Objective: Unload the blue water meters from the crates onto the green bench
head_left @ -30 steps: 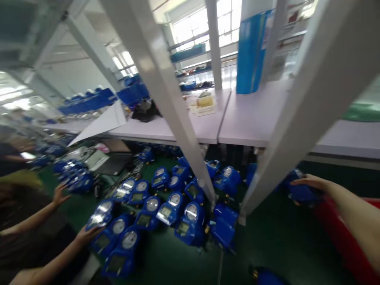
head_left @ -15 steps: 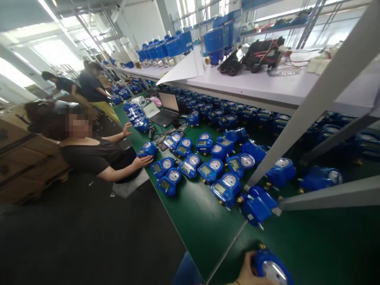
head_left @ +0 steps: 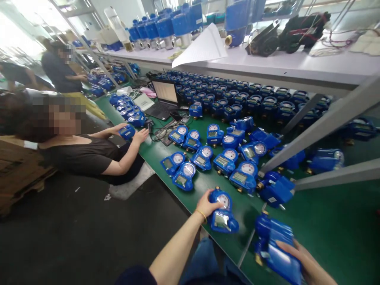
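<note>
My left hand (head_left: 207,206) is wrapped round the round end of a blue water meter (head_left: 221,219), whose white dial and small grey display face up over the green bench (head_left: 204,188). At the lower right, my right hand (head_left: 299,257) grips another blue meter (head_left: 277,241) by its body. That one lies with its plain blue side up and brass fittings showing at its left. Several more blue meters (head_left: 184,176) stand just beyond my left hand, dials up. Close behind the right-hand meter, one rests on its side (head_left: 274,190).
Across the bench a co-worker (head_left: 80,154) holds a blue meter (head_left: 127,132). A laptop (head_left: 164,99) and cables sit farther back. Grey metal struts (head_left: 326,130) slant down to the bench. Above runs a white shelf (head_left: 267,65); rows of meters (head_left: 243,97) stand beneath it.
My left hand has moved up and left with its meter over the bench. My right hand has come into view holding another meter. The co-worker's meter has moved away leftward.
</note>
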Demonstrator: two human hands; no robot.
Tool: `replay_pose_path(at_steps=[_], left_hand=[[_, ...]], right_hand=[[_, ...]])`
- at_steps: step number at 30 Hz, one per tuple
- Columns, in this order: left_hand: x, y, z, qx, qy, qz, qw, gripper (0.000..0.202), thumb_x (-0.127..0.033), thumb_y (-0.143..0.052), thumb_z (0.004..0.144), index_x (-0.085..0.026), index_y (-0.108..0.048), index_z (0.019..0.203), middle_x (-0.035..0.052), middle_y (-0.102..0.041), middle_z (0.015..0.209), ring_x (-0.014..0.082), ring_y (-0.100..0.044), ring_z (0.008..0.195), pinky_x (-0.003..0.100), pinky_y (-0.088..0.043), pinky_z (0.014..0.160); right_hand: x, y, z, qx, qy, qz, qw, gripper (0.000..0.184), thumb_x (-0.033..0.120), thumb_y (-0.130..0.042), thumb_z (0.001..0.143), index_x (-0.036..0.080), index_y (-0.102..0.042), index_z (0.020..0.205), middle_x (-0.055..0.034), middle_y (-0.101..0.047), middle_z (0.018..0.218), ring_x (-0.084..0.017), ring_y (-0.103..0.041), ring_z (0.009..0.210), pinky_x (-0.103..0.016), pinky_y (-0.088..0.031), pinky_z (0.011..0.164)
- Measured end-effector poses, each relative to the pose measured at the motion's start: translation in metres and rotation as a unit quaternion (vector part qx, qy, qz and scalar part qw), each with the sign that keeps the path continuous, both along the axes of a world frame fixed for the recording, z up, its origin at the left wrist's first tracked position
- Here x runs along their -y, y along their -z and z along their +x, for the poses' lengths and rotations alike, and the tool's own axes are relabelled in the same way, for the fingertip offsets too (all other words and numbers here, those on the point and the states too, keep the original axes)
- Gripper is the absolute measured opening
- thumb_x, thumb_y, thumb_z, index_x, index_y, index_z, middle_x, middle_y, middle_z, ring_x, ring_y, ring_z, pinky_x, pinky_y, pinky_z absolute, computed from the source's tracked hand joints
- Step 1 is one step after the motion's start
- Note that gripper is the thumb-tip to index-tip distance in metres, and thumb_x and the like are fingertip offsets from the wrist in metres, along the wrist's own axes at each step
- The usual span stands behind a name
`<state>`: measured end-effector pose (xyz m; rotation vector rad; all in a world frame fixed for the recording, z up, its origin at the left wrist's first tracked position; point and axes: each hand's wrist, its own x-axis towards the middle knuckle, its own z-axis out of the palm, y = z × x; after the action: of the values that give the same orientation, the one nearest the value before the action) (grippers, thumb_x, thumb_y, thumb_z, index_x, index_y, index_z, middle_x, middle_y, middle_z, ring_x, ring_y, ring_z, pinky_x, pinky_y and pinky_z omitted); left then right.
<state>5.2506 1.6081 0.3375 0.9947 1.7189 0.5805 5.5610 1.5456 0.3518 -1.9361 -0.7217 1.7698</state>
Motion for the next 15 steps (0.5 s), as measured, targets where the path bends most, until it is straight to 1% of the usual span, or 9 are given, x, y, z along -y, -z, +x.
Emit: replay_pose_path(at_steps=[2, 4, 6, 7, 9, 10, 12, 14, 15], left_hand=[[-0.034, -0.013, -0.018, -0.105, 0.083, -0.004, 0.991, 0.075, -0.042, -0.082, 0.060, -0.021, -0.056, 0.127, 0.0115, -0.067, 0.121, 0.0304, -0.063, 0.110, 0.043, -0.048, 0.098], [-0.052, -0.025, -0.023, -0.202, 0.144, -0.008, 0.969, 0.070, -0.043, -0.076, 0.069, -0.015, -0.053, 0.130, 0.0174, -0.067, 0.119, 0.0332, -0.064, 0.110, 0.044, -0.050, 0.095], [-0.052, -0.034, -0.023, -0.272, 0.172, 0.007, 0.947, 0.063, -0.040, -0.065, 0.080, -0.007, -0.051, 0.131, 0.0241, -0.064, 0.122, 0.0355, -0.060, 0.117, 0.047, -0.047, 0.100], [-0.046, -0.037, -0.024, -0.299, 0.183, 0.033, 0.936, 0.061, -0.040, -0.061, 0.083, -0.004, -0.050, 0.132, 0.0265, -0.060, 0.127, 0.0367, -0.054, 0.124, 0.050, -0.041, 0.106], [-0.032, -0.040, -0.038, -0.335, 0.202, 0.108, 0.914, 0.065, -0.048, -0.060, 0.083, -0.008, -0.050, 0.134, 0.0266, -0.047, 0.142, 0.0398, -0.037, 0.139, 0.060, -0.025, 0.116], [-0.026, -0.040, -0.052, -0.355, 0.201, 0.149, 0.901, 0.072, -0.055, -0.062, 0.080, -0.013, -0.050, 0.137, 0.0245, -0.040, 0.149, 0.0414, -0.027, 0.144, 0.064, -0.018, 0.117], [-0.022, -0.036, -0.090, -0.401, 0.160, 0.206, 0.878, 0.094, -0.068, -0.068, 0.068, -0.018, -0.043, 0.143, 0.0227, -0.026, 0.157, 0.0461, -0.014, 0.147, 0.072, -0.013, 0.114], [-0.028, -0.030, -0.136, -0.434, 0.097, 0.206, 0.872, 0.113, -0.071, -0.073, 0.060, -0.017, -0.030, 0.150, 0.0253, -0.015, 0.160, 0.0505, -0.008, 0.146, 0.075, -0.016, 0.111], [-0.033, -0.026, -0.158, -0.440, 0.086, 0.193, 0.873, 0.119, -0.070, -0.076, 0.056, -0.016, -0.027, 0.151, 0.0268, -0.012, 0.160, 0.0525, -0.006, 0.146, 0.075, -0.018, 0.111]], right_hand=[[-0.015, 0.005, -0.035, -0.058, 0.004, -0.041, 0.997, 0.097, 0.058, -0.079, 0.056, 0.011, -0.043, 0.132, -0.0182, -0.070, 0.106, -0.034, -0.069, 0.090, -0.046, -0.059, 0.081], [-0.044, 0.011, -0.074, -0.053, -0.018, -0.028, 0.998, 0.104, 0.054, -0.082, 0.048, 0.008, -0.042, 0.132, -0.0204, -0.070, 0.107, -0.036, -0.068, 0.095, -0.048, -0.058, 0.084], [-0.070, 0.015, -0.105, -0.024, -0.038, 0.022, 0.999, 0.097, 0.056, -0.078, 0.051, 0.008, -0.047, 0.130, -0.0204, -0.067, 0.114, -0.035, -0.066, 0.102, -0.048, -0.056, 0.090], [-0.078, 0.016, -0.116, -0.020, -0.044, 0.043, 0.998, 0.095, 0.058, -0.076, 0.053, 0.010, -0.048, 0.131, -0.0196, -0.066, 0.119, -0.034, -0.065, 0.107, -0.048, -0.054, 0.094], [-0.081, 0.019, -0.128, -0.019, -0.052, 0.085, 0.995, 0.102, 0.059, -0.075, 0.055, 0.013, -0.041, 0.140, -0.0175, -0.059, 0.132, -0.032, -0.059, 0.117, -0.047, -0.049, 0.103], [-0.077, 0.020, -0.130, -0.007, -0.060, 0.106, 0.993, 0.109, 0.060, -0.075, 0.055, 0.014, -0.034, 0.145, -0.0174, -0.053, 0.139, -0.031, -0.055, 0.123, -0.047, -0.045, 0.107], [-0.064, 0.025, -0.129, 0.039, -0.082, 0.134, 0.987, 0.122, 0.062, -0.076, 0.054, 0.013, -0.022, 0.151, -0.0181, -0.041, 0.149, -0.032, -0.045, 0.134, -0.050, -0.034, 0.115], [-0.052, 0.031, -0.127, 0.080, -0.094, 0.134, 0.983, 0.128, 0.065, -0.076, 0.051, 0.012, -0.018, 0.153, -0.0187, -0.033, 0.153, -0.034, -0.037, 0.139, -0.051, -0.027, 0.118], [-0.049, 0.034, -0.127, 0.089, -0.093, 0.130, 0.983, 0.128, 0.066, -0.076, 0.051, 0.012, -0.019, 0.153, -0.0185, -0.032, 0.154, -0.035, -0.036, 0.139, -0.052, -0.027, 0.118]])
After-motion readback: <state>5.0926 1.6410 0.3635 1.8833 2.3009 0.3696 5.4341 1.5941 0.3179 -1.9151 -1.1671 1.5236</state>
